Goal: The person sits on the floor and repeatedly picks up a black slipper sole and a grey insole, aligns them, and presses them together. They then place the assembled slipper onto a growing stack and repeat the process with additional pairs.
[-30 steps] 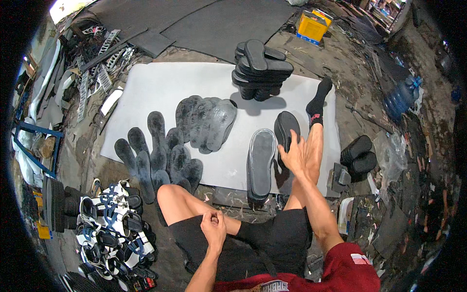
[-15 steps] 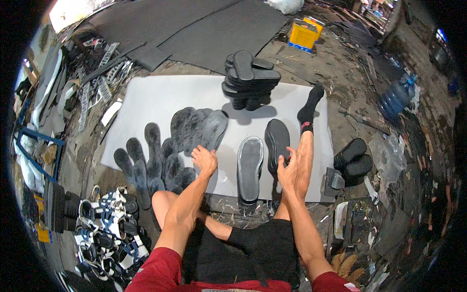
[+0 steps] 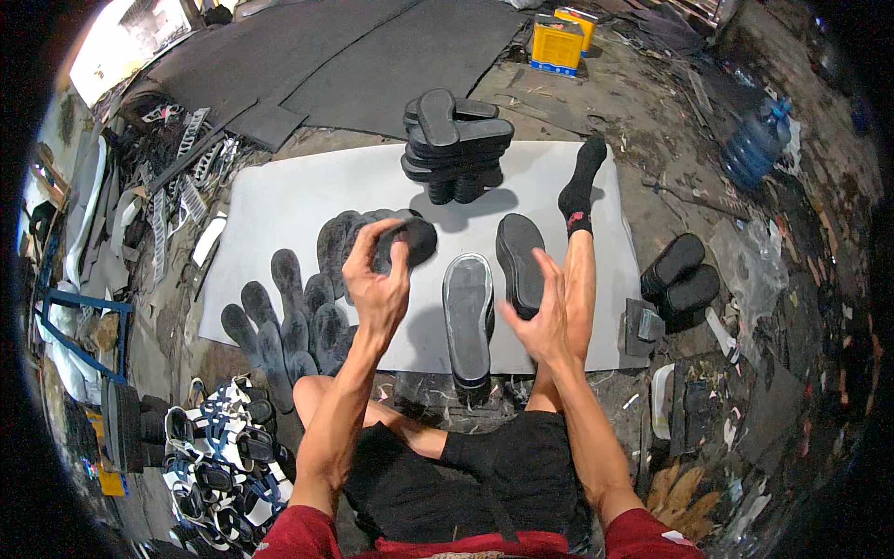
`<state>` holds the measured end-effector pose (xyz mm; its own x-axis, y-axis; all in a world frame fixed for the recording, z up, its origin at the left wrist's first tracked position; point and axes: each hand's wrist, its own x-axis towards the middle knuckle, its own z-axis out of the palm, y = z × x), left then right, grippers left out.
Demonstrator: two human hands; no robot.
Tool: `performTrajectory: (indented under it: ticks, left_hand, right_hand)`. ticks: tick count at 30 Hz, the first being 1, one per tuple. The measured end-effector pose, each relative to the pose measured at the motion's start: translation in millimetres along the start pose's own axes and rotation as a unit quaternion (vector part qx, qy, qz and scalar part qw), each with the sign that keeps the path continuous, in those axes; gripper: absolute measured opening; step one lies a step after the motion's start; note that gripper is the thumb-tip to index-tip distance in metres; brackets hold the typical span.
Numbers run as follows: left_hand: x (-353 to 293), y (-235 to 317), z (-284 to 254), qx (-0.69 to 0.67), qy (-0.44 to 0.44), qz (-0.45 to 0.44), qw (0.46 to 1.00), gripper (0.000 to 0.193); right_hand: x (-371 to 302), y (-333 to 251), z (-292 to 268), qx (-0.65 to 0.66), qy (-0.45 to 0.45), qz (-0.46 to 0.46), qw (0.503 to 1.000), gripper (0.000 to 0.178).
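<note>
My left hand (image 3: 377, 284) has its fingers and thumb closed on the edge of a dark shoe sole (image 3: 416, 244), which looks tilted up over the fanned row of flat soles (image 3: 332, 244) on the white sheet. My right hand (image 3: 545, 321) is open, thumb and fingers apart, beside a short stack of thick black soles (image 3: 518, 253). Between my hands stands another sole (image 3: 467, 312) with a shiny pale rim and a grey top. More flat dark soles (image 3: 291, 279) lie overlapping toward the left.
A tall crossed pile of black soles (image 3: 453, 149) stands at the sheet's (image 3: 270, 196) far side. My outstretched leg (image 3: 579, 270) borders the right. Strappy sandals (image 3: 219, 456) are heaped at lower left; more black soles (image 3: 680, 275) and a blue water bottle (image 3: 756, 144) sit right.
My left hand has moved forward and taken hold of a sole from the fanned row, lifting it. My right hand stays open beside the short stack. The whole view has shifted slightly.
</note>
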<state>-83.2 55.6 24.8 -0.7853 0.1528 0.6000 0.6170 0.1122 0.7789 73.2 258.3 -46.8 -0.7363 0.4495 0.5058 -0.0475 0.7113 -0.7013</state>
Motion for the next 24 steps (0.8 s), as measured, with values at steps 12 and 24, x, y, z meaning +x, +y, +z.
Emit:
performTrajectory:
  ticks: [12, 24]
  left_hand:
    - [-75.7, 42.9, 93.0, -0.276, -0.424, -0.214, 0.836, 0.031]
    - [-152.6, -45.1, 217.8, 0.295, -0.251, -0.138, 0.911, 0.11]
  right_hand:
    - [-134.3, -54.0, -57.8, 0.885, -0.166, 0.265, 0.345, 0.082]
    - [-218.3, -83.1, -93.4, 0.842, 0.074, 0.436, 0.309, 0.102]
